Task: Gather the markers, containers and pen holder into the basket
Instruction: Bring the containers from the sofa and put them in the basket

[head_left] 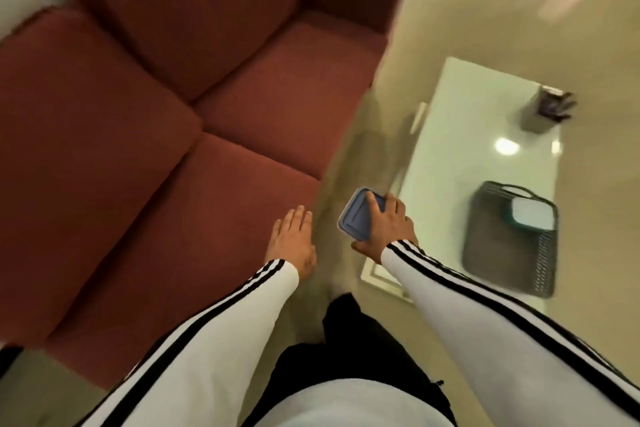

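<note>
Right hand (384, 229): fingers clasped over a blue-lidded container (360, 213), held in the air beside the pale surface (460, 149), long axis running away from the person. Left hand (294, 243): fingers spread, empty, over the red sofa (156, 97). Dark basket (509, 253) on the surface, one white container (533, 215) inside. Pen holder (543, 111) at the far corner, upright.

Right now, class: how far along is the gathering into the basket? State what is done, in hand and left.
Done: one white-lidded container already lies in the basket. In hand: the right hand grips a blue-lidded container; the left hand is empty. Left: the pen holder stands on the table.
</note>
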